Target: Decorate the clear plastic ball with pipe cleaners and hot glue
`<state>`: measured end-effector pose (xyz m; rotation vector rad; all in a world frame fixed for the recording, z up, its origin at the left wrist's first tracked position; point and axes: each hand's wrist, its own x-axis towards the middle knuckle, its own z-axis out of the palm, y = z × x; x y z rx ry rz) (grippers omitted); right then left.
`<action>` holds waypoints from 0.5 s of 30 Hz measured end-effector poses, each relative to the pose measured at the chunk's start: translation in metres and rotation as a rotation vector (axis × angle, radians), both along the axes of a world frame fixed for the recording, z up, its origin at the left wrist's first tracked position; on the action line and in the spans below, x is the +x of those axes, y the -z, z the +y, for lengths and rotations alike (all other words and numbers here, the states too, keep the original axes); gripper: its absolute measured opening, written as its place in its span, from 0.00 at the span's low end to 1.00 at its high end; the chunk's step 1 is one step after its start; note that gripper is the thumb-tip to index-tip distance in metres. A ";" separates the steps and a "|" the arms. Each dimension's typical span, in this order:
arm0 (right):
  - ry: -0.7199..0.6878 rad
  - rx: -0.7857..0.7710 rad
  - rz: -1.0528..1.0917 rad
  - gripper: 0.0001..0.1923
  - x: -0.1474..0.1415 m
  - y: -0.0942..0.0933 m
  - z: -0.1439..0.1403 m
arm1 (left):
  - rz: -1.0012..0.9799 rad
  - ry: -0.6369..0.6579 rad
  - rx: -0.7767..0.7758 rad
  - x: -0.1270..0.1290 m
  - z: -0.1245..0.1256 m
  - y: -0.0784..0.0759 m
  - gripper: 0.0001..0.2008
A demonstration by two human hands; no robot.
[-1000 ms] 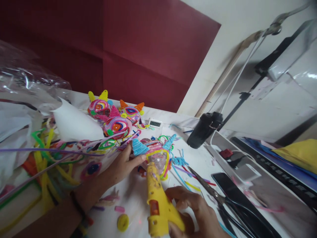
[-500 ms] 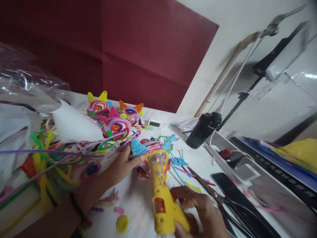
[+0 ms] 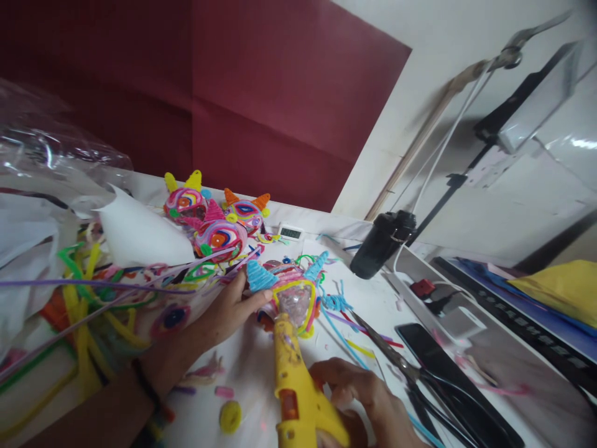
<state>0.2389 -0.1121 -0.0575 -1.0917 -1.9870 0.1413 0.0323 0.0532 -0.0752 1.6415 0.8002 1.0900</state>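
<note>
My right hand (image 3: 368,398) is closed round the handle of a yellow hot glue gun (image 3: 298,392). Its nozzle points away from me, at the near left edge of a colourful pipe-cleaner animal head (image 3: 293,298). That head has light blue ears and a yellow-outlined patch with a clear, shiny surface. My left hand (image 3: 233,314) grips the head's left side, thumb on the near side below the blue ear; its other fingers are mostly hidden. Whether the nozzle touches the head I cannot tell.
Several finished heads (image 3: 221,239) stand at the back beside a small digital timer (image 3: 290,233). Loose pipe cleaners (image 3: 88,305) crowd the left. Scissors (image 3: 405,367) and a black phone (image 3: 448,373) lie at right, near a black cylinder (image 3: 382,246). A yellow coil (image 3: 230,417) lies in front.
The glue gun has shifted left and toward me, so its nozzle moved from over the yellow-outlined patch to that patch's lower left edge. My left hand and the head stay in place.
</note>
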 end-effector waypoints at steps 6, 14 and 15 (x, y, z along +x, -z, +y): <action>-0.122 -0.038 -0.137 0.15 0.013 -0.012 -0.002 | 0.006 -0.006 0.017 -0.001 0.001 0.000 0.23; -0.103 -0.062 -0.179 0.16 0.020 -0.005 -0.010 | 0.005 -0.002 0.013 -0.001 0.003 0.003 0.21; -0.103 -0.073 -0.181 0.15 0.019 -0.006 -0.011 | 0.005 0.001 0.017 -0.002 0.003 0.003 0.22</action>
